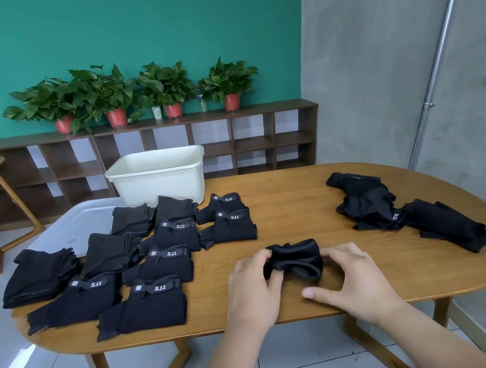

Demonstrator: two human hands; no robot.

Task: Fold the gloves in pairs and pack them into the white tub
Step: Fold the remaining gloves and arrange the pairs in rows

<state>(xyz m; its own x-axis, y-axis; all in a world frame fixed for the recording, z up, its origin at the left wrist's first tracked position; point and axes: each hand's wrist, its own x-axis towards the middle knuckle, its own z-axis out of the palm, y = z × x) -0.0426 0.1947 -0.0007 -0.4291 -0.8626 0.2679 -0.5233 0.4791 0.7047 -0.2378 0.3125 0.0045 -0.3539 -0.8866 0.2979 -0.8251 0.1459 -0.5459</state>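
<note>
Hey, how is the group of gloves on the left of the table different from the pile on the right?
The left group lies in neat folded bundles set out in rows; the right pile is a loose, jumbled heap. The left group holds many bundles; the right pile only a few gloves. Both are black and lie on the wooden table.

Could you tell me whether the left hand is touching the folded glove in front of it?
Touching. The head view shows the left hand pinching the left end of the folded glove.
</note>
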